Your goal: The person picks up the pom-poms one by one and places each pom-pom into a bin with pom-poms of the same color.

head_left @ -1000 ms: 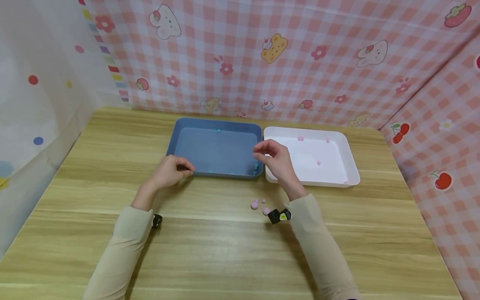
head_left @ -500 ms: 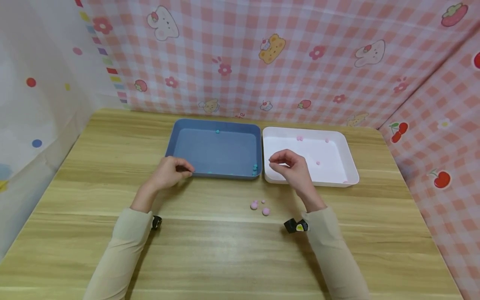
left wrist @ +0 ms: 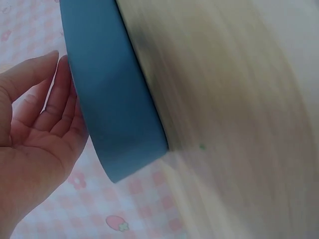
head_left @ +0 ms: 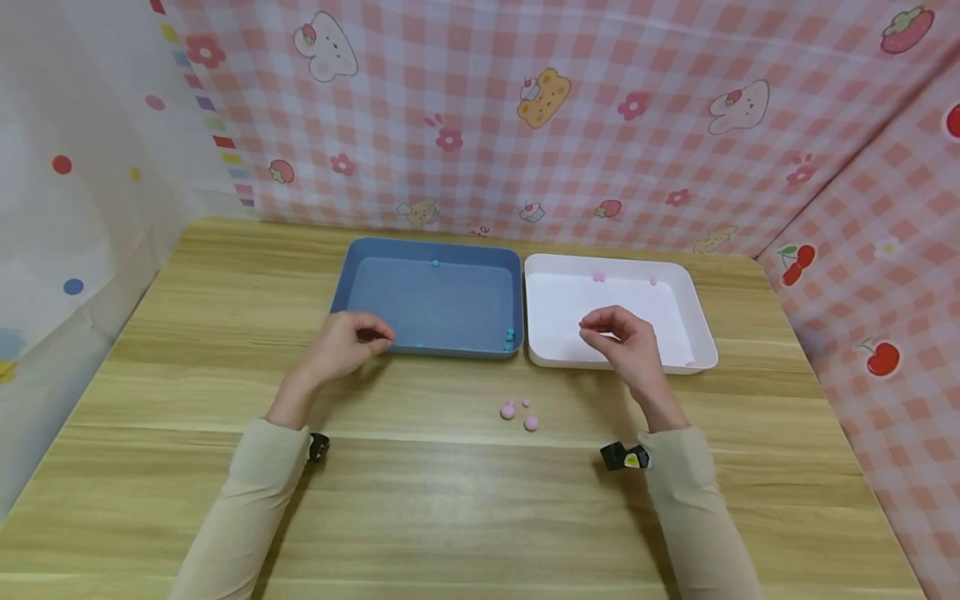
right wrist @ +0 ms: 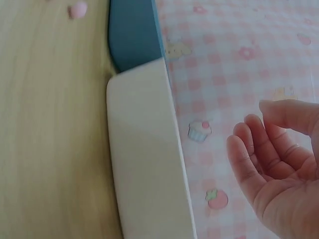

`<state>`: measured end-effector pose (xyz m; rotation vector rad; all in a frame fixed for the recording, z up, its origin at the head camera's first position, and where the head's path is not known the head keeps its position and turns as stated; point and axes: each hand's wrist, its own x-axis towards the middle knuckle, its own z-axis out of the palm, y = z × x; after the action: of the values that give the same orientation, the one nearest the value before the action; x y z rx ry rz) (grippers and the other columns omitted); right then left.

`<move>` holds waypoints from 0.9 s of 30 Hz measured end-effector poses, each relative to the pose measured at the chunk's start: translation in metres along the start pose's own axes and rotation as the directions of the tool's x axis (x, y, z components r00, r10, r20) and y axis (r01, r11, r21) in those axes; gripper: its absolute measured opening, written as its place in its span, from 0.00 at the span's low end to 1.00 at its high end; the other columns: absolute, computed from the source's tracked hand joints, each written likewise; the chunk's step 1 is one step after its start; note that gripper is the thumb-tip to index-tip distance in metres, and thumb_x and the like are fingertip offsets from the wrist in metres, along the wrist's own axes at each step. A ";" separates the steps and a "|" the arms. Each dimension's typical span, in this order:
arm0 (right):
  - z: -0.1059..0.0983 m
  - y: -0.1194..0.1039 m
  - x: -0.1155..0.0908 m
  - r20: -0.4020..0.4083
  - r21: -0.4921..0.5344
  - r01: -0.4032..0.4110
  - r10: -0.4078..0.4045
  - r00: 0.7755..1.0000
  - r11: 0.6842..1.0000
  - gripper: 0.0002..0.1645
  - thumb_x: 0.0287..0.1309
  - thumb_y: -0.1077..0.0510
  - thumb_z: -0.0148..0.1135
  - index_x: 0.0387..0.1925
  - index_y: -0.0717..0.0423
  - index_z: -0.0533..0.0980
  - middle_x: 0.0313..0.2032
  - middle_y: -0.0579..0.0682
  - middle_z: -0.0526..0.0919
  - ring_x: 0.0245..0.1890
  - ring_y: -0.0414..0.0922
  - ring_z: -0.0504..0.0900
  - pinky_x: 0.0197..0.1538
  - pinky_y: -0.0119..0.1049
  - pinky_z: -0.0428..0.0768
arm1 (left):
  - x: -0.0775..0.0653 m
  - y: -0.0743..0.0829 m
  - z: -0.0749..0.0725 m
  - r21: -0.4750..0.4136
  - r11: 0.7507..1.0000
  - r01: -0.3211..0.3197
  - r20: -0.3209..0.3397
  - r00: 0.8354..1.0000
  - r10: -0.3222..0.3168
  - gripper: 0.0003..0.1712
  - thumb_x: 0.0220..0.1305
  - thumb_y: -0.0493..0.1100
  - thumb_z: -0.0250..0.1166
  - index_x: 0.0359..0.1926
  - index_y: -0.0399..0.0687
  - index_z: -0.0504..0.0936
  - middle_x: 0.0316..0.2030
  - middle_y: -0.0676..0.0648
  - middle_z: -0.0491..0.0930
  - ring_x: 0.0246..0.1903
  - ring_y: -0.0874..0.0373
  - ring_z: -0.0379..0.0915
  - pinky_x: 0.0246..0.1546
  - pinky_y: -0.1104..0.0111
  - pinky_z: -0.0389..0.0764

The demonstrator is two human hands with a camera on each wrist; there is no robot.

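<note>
My left hand point(head_left: 341, 346) hovers at the front left corner of the blue tray point(head_left: 435, 300), its fingers loosely bent. In the left wrist view, thumb and fingertips are slightly apart beside the tray wall point(left wrist: 109, 94), with nothing visible between them. My right hand point(head_left: 626, 346) is over the front part of the white tray point(head_left: 551, 308). The right wrist view shows its fingers point(right wrist: 269, 154) relaxed, thumb near the index fingertip, and no object between. Small teal balls point(head_left: 509, 335) lie in the blue tray, small pink balls point(head_left: 598, 276) in the white one.
Several pink balls point(head_left: 531, 423) of different sizes lie on the wooden table point(head_left: 450, 508) in front of the trays. The two trays stand side by side near the back edge. A pink checked cloth point(head_left: 480, 108) hangs behind them.
My right hand has moved rightward from the blue tray's right edge to over the white tray. My left hand has shifted very slightly right.
</note>
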<state>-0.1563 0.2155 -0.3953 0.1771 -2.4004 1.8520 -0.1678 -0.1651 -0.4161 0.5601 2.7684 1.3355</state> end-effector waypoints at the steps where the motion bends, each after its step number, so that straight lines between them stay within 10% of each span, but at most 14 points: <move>1: -0.002 0.001 0.000 -0.002 -0.007 0.001 -0.001 1.000 1.000 0.11 0.53 0.71 0.64 0.38 0.75 0.75 0.30 0.41 0.80 0.34 0.35 0.77 0.39 0.23 0.76 | 0.000 0.002 0.001 -0.002 1.000 -0.006 -0.007 1.000 0.006 0.04 0.56 0.28 0.64 0.33 0.32 0.84 0.32 0.40 0.83 0.34 0.49 0.78 0.39 0.62 0.78; 27: -0.040 0.009 -0.012 0.025 -0.268 0.073 -0.069 0.997 0.961 0.08 0.51 0.73 0.63 0.35 0.74 0.76 0.32 0.63 0.80 0.32 0.33 0.76 0.36 0.20 0.75 | 0.008 0.053 0.050 -0.150 0.980 -0.131 0.041 0.989 0.139 0.04 0.55 0.29 0.66 0.34 0.34 0.84 0.32 0.43 0.83 0.33 0.54 0.78 0.36 0.65 0.79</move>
<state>-0.1449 0.2565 -0.3953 0.2501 -2.5863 1.4808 -0.1507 -0.0941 -0.4063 0.7740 2.6047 1.5132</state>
